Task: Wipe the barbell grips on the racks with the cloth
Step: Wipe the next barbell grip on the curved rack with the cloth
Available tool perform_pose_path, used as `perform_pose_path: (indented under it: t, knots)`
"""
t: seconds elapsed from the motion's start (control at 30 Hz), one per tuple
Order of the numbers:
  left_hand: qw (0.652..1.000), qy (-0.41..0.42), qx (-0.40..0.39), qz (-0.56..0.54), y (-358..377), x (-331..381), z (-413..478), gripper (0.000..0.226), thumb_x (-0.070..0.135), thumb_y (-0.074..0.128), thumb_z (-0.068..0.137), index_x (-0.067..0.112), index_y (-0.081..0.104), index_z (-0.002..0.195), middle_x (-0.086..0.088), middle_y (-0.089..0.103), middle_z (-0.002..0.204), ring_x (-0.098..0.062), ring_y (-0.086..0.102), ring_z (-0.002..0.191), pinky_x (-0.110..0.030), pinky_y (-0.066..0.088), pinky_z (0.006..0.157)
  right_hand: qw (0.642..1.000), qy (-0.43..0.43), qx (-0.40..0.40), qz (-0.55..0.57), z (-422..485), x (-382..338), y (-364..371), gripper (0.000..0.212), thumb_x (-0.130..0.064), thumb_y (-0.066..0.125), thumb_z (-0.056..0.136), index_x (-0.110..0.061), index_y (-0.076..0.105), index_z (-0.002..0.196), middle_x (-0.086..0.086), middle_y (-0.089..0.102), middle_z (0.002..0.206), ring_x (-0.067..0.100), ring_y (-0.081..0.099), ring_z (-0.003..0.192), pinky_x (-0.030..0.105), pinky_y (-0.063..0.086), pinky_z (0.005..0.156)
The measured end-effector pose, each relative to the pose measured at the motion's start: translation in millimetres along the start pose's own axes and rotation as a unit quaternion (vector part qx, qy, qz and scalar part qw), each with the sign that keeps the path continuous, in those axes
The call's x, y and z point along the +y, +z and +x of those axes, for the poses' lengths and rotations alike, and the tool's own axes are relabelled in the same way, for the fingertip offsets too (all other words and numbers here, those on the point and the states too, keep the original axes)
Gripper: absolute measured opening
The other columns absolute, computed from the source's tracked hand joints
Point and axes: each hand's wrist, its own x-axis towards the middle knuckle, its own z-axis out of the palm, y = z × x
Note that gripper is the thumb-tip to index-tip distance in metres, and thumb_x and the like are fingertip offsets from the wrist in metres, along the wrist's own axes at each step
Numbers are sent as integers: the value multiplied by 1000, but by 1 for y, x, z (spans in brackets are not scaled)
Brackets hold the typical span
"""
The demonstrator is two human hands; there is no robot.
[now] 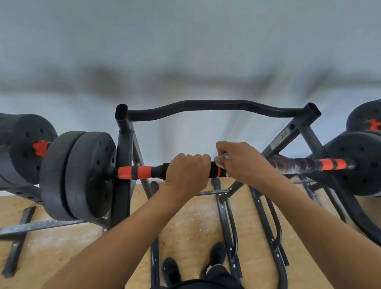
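Head view: the barbell is lying across the rack, axis running left-right, grip open toward both plates. We are clenching it with our left hand, our right hand clutching the cloth beside.

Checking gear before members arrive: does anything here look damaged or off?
The right grip looks grey and scuffed, unlike the clean orange-and-black left grip. The rack's floor bar shows whitish dust or wear. Nothing looks spilled.
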Motion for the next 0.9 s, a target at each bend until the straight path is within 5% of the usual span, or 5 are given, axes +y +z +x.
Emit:
perform_pose_path:
  t: [0.1,0.2,0.33,0.7,0.9]
  knots:
    - [998,-6,69,-5,9,8,-8,28,35,82,80,18,60,85,2,43,63,-16,34,43,-25,36,46,1000,0,23,-4,-6,-7,6,15,-33,55,102,-26,51,89,-2,62,78,18,61,73,40,59,72]
    - [995,-39,-46,-82,-13,4,2,65,48,75,83,19,44,132,-4,52,112,-18,53,61,-29,46,57,1000,0,12,15,-17,-8,3,15,-33,54,102,-23,52,91,0,63,79,20,61,74,42,57,71]
    - [959,-32,-250,-132,-36,-3,13,42,51,70,83,21,55,109,5,63,82,-13,61,64,-29,48,61,1000,-12,-4,-7,-37,-5,3,14,-34,57,102,-21,53,96,1,65,83,21,62,75,40,55,71]
    - [998,-42,33,-34,-1,19,-28,31,20,80,70,20,49,66,5,39,48,-17,29,39,-25,24,47,996,-25,77,-48,-25,-12,25,16,-30,52,101,-24,47,87,-7,56,73,18,57,68,36,51,63]
    - [999,-23,9,-25,-7,23,-31,35,30,74,84,18,42,78,4,38,57,-16,39,46,-26,28,51,997,3,83,-5,9,4,6,15,-35,63,97,-25,61,87,-11,62,78,9,59,69,25,47,65]
